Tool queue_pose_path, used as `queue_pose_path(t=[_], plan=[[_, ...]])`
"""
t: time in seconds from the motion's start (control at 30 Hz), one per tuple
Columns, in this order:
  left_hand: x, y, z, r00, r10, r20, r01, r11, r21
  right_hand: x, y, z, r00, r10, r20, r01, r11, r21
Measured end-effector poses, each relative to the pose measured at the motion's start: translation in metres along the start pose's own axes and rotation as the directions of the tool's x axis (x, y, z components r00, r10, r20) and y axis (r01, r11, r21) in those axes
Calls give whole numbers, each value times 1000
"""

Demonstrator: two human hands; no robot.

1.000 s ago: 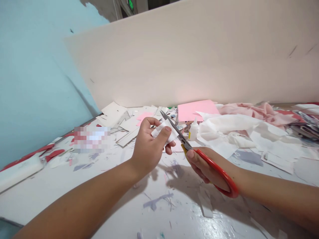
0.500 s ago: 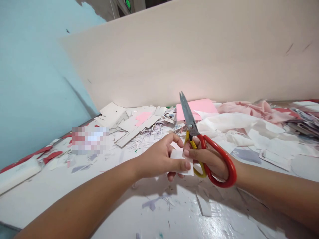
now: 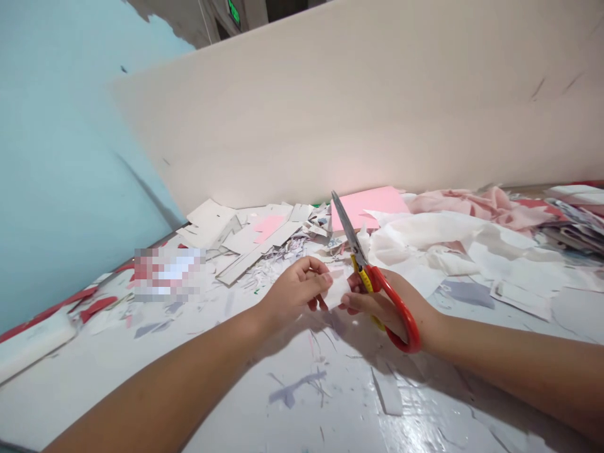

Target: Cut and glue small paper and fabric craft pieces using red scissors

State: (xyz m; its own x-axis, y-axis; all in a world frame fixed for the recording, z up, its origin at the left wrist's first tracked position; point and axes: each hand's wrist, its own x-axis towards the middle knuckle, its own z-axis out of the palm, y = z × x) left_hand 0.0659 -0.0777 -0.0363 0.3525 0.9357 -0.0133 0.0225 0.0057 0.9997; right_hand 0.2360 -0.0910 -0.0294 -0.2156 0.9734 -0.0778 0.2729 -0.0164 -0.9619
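Note:
Between my two hands is a small piece of white paper (image 3: pixel 336 290). My left hand (image 3: pixel 298 286) pinches its left edge between thumb and fingers. My right hand (image 3: pixel 387 305) has its thumb and fingertips at the paper's right edge while also holding scissors (image 3: pixel 352 233) with red and yellow handles. The scissor blades are closed and point up and away, clear of the paper. Some fingers of both hands are hidden behind the paper and the handles.
Cut cardboard strips (image 3: pixel 250 251) and shredded scraps lie at the back left. A pink sheet (image 3: pixel 368 204), white fabric-like material (image 3: pixel 419 236) and pink cloth (image 3: pixel 476 207) lie behind my right hand. A beige panel (image 3: pixel 330 113) rises behind the table. Red pieces (image 3: pixel 97 308) lie left.
My left hand has shifted to the left and regripped the paper by its edge. The scissors have turned and dropped slightly, moving left with my right hand.

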Motion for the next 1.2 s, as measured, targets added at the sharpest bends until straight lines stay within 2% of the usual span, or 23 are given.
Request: queue_pose_path(t=[0.13,0.2,0.3,0.37,0.43,0.5,0.53,0.6,0.7,0.83,1.1,1.2], plan=[[-3,-9,7,990,-122,66,128,987,-100,2,7,2,998,-33,-45,36,997,65],[-1,-12,8,991,-130,43,134,983,-122,3,11,2,997,-65,-38,69,991,116],[2,-13,6,993,-118,-9,115,980,-164,4,17,2,988,-150,46,138,970,201],[4,-14,3,994,-94,-58,79,971,-226,4,21,-1,961,-260,89,235,947,221],[7,-16,0,991,-78,-107,45,958,-282,3,24,-4,918,-375,126,355,922,154],[8,-18,-3,986,-89,-143,40,949,-312,3,25,-7,885,-438,159,433,899,69],[9,-19,-3,984,-98,-151,46,947,-317,3,25,-9,882,-441,166,440,897,44],[9,-20,-3,982,-113,-150,62,948,-312,3,23,-9,909,-390,150,389,921,34],[6,-19,4,983,-139,-121,101,956,-274,5,18,-7,961,-247,123,239,968,75],[-1,-16,14,983,-173,-66,153,959,-239,7,14,-5,991,-109,82,103,992,79],[-2,-19,15,988,-134,-78,114,967,-228,5,10,-3,998,-34,55,34,999,-6],[1,-20,14,984,-149,-98,120,959,-259,7,15,-4,999,-43,31,42,998,48]])
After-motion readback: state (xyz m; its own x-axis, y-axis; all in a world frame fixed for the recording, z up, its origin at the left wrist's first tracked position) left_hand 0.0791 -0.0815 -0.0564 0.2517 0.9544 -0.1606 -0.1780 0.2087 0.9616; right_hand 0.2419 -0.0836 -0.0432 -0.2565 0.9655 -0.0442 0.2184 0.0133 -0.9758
